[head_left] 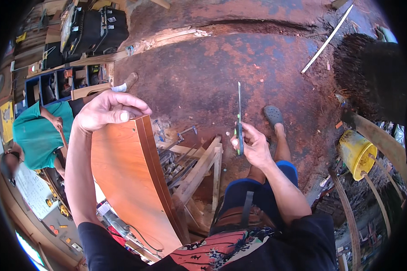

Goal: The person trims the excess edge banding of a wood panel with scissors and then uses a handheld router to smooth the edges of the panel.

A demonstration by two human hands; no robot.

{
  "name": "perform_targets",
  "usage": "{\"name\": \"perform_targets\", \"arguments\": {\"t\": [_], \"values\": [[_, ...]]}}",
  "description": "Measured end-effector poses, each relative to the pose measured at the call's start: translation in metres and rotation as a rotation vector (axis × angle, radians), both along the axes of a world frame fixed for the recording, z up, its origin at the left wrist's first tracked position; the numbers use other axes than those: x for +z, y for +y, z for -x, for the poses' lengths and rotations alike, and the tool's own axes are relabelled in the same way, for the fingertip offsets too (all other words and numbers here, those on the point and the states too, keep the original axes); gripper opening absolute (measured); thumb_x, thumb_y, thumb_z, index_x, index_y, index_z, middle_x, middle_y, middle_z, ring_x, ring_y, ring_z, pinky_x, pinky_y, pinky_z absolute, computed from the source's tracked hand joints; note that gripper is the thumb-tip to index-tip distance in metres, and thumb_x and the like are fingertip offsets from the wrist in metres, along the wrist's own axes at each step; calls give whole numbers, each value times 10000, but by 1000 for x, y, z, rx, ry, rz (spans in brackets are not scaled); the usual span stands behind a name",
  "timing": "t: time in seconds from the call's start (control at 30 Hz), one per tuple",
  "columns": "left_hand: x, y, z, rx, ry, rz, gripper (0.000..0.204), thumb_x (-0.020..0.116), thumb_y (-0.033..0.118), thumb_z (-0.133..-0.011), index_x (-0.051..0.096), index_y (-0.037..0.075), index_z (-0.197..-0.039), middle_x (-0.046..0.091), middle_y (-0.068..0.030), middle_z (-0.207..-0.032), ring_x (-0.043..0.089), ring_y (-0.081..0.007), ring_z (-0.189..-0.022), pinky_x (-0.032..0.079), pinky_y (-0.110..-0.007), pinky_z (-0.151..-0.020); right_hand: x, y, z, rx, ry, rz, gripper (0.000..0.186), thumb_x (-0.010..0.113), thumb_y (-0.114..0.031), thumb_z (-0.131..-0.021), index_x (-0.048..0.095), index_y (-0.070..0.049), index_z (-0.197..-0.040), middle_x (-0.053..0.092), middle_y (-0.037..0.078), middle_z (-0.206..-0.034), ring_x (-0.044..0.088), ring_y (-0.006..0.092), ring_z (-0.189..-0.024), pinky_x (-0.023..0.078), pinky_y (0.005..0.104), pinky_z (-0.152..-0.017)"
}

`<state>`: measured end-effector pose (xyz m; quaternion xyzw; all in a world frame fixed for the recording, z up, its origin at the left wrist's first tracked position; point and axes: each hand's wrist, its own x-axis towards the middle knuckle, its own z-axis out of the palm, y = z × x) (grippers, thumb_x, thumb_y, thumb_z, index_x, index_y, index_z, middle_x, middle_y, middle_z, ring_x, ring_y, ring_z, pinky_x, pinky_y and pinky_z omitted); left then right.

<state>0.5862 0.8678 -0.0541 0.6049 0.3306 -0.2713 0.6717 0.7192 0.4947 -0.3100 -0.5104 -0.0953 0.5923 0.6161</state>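
My left hand [107, 109] is closed over the top end of a reddish-brown wooden panel [122, 158], its thumb along the near face and its fingers bent across the edge. Thin layered boards run down the panel's right side, and small dark holes show in its face. To the right, my right hand [254, 147] is wrapped around a thin-bladed hand tool [239, 124] with a dark and green handle. Its long, narrow metal blade points away from me, apart from the panel. Whether it is a knife or a screwdriver is unclear.
Below the panel are a wooden trestle [199, 169] and some clamps [187, 132]. A person in a green shirt [43, 128] works at left, near blue storage bins [49, 86]. A yellow bucket [355, 151] stands right. A pale stick [326, 40] lies on the stained floor [199, 77].
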Motion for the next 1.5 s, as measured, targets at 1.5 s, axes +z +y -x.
{"name": "perform_targets", "arguments": {"t": [1.5], "values": [[-2, -41, 14, -299, -475, -691, 475, 897, 168, -682, 734, 32, -1107, 743, -132, -1178, 683, -277, -1097, 506, -402, -1006, 20, 11, -2, -10, -169, 11, 538, 790, -81, -914, 560, 43, -1384, 726, 48, -926, 631, 81, -786, 525, 258, -709]]}}
